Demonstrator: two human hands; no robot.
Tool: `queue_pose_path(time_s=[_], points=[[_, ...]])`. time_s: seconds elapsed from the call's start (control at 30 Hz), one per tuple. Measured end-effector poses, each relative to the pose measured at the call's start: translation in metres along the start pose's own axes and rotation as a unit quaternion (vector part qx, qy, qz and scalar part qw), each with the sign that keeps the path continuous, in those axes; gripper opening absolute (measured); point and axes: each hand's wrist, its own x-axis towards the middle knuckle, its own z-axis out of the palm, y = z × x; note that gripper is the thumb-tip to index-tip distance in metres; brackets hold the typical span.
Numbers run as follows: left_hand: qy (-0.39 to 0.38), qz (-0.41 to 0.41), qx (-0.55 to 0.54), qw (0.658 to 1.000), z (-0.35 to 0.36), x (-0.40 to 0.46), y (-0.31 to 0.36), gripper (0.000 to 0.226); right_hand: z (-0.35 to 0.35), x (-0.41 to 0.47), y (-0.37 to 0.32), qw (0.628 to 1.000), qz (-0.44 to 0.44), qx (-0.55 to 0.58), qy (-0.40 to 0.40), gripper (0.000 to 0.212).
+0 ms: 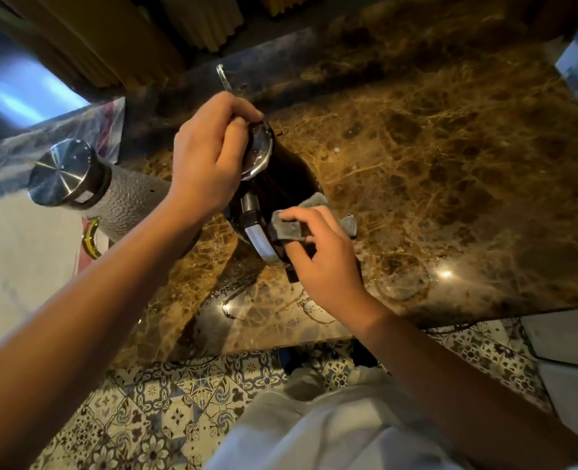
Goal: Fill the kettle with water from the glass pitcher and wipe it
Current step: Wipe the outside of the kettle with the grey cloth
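Our left hand (209, 157) pinches the kettle (281, 178) lid; right fingers (291, 217) clamp the grey cloth (291, 228), best pressed flat beside the handle (258, 239).

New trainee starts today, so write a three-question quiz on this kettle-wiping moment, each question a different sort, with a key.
1. True or false: the left hand rests on the kettle lid.
2. The right hand presses what against the kettle? A sponge; B grey cloth; C paper towel.
3. Fill in: the pitcher with the steel lid stands to the kettle's ____.

Key: 1 true. 2 B. 3 left.
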Motion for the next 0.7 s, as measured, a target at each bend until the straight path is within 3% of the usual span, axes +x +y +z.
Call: queue_pose_path(time_s=[0.17,0.27,0.37,0.47,0.7], points=[[0.005,0.001,0.001,1.000,0.001,0.000,-0.001,0.029,0.000,0.035,-0.023,0.993,-0.071,-0.041,0.083,0.024],[0.007,0.002,0.000,1.000,0.001,0.001,-0.001,0.028,0.000,0.031,-0.019,0.994,-0.071,-0.053,0.068,0.015],[0.009,0.002,-0.003,1.000,0.001,0.001,-0.003,0.027,-0.004,0.002,0.009,0.996,-0.005,-0.092,0.007,0.016],[0.008,0.002,-0.007,1.000,0.000,0.001,-0.003,0.028,-0.010,-0.002,0.024,0.991,0.079,-0.108,-0.005,0.014],[0.007,0.002,-0.008,1.000,0.001,0.002,-0.003,0.028,-0.023,0.027,-0.027,0.994,0.070,0.088,0.008,0.017]])
